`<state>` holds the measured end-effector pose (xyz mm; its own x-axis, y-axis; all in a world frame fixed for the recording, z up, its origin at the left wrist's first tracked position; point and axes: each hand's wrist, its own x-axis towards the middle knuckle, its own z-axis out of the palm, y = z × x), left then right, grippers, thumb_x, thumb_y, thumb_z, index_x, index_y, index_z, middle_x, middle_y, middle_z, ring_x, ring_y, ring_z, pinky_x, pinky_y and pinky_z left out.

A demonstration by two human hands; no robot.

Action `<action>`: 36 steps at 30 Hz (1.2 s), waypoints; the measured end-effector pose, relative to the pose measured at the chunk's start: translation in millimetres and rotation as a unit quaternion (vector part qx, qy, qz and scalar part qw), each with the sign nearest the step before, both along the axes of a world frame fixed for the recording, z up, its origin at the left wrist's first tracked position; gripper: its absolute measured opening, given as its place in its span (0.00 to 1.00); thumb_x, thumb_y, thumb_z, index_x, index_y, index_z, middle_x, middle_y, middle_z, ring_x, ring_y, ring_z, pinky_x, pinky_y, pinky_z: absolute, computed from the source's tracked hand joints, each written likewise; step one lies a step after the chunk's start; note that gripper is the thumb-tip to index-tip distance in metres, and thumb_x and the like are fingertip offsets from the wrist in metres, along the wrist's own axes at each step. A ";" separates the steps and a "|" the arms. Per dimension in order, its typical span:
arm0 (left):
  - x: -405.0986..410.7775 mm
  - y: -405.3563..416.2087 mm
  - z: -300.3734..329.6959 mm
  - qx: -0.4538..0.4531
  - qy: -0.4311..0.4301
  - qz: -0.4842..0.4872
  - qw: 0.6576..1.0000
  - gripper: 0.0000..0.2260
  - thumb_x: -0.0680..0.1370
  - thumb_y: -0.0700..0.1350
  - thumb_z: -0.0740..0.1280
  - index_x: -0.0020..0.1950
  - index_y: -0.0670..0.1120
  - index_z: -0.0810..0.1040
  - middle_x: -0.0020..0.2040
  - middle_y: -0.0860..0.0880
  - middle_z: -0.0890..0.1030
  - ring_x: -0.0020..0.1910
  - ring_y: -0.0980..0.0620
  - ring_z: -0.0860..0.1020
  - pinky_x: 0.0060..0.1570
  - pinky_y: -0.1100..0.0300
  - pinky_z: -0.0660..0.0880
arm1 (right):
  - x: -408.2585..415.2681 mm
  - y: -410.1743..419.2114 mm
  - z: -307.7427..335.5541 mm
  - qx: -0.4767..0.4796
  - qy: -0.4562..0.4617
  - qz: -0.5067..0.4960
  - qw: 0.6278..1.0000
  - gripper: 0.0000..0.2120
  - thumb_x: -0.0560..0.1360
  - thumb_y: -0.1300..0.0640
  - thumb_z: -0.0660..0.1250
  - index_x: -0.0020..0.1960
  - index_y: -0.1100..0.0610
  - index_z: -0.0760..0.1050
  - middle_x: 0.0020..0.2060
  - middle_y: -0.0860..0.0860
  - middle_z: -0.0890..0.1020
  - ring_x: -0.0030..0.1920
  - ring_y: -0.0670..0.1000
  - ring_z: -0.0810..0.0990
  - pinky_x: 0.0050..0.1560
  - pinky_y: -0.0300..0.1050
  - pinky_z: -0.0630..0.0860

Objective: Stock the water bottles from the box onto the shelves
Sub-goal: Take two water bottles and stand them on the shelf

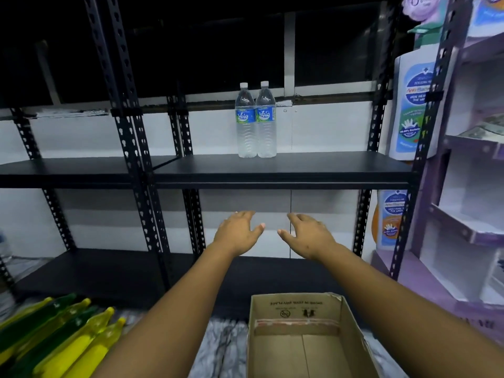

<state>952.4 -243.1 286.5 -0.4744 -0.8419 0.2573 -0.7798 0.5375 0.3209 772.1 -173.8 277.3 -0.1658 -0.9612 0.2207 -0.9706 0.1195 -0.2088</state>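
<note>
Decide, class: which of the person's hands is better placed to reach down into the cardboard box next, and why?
Right, probably. The right hand and its forearm lie directly above the cardboard box; the left hand and its forearm sit to the box's left. Both hands are open and empty, so the margin is slight.

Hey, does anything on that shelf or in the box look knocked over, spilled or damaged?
Nothing stands out. Two water bottles stand upright, side by side, on the shelf. The cardboard box shows no bottles in its visible part; its top edge looks slightly frayed. Both hands hold nothing.
</note>
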 end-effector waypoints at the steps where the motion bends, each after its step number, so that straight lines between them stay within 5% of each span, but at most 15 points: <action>1: 1.4 4.7 -6.8 0.002 0.005 -0.006 1.000 0.27 0.82 0.58 0.56 0.78 0.47 0.60 0.77 0.47 0.63 0.76 0.47 0.59 0.74 0.48 0.58 | 1.1 3.8 -6.1 0.005 -0.002 0.000 1.000 0.31 0.81 0.38 0.51 0.78 0.53 0.54 0.76 0.55 0.62 0.75 0.57 0.61 0.73 0.55 0.58; 25: 105.3 78.0 -180.5 0.115 0.040 0.064 0.991 0.28 0.81 0.57 0.59 0.77 0.45 0.61 0.77 0.45 0.63 0.77 0.46 0.59 0.74 0.54 0.57 | 91.9 47.9 -168.4 0.100 -0.132 0.091 0.982 0.32 0.80 0.40 0.57 0.78 0.55 0.57 0.75 0.55 0.64 0.75 0.56 0.62 0.72 0.49 0.59; 30: 142.5 95.9 -213.4 0.151 0.066 0.099 0.981 0.35 0.76 0.64 0.55 0.76 0.43 0.65 0.74 0.44 0.67 0.73 0.46 0.65 0.72 0.57 0.58 | 126.5 39.2 -203.9 0.138 -0.156 0.123 0.970 0.33 0.79 0.42 0.60 0.78 0.56 0.57 0.75 0.56 0.64 0.74 0.56 0.63 0.72 0.48 0.61; 33: 167.5 105.1 -235.4 0.169 0.060 0.117 0.977 0.32 0.79 0.63 0.57 0.76 0.44 0.64 0.75 0.44 0.67 0.74 0.46 0.64 0.73 0.52 0.60 | 151.4 34.0 -221.0 0.162 -0.167 0.144 0.962 0.33 0.79 0.43 0.60 0.78 0.57 0.57 0.75 0.56 0.63 0.74 0.55 0.62 0.72 0.48 0.61; 36: 193.9 113.6 -255.1 0.180 0.071 0.129 0.973 0.41 0.73 0.72 0.50 0.74 0.43 0.68 0.71 0.43 0.72 0.70 0.45 0.70 0.68 0.49 0.67 | 177.6 28.6 -240.1 0.185 -0.179 0.174 0.950 0.33 0.79 0.42 0.61 0.78 0.57 0.57 0.75 0.57 0.64 0.74 0.55 0.63 0.72 0.49 0.62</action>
<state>1146.2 -129.5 31.4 -0.2175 -0.9757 -0.0282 -0.8081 0.1638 0.5658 949.7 -145.2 37.2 0.1755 -0.9724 -0.1534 -0.8391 -0.0663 -0.5399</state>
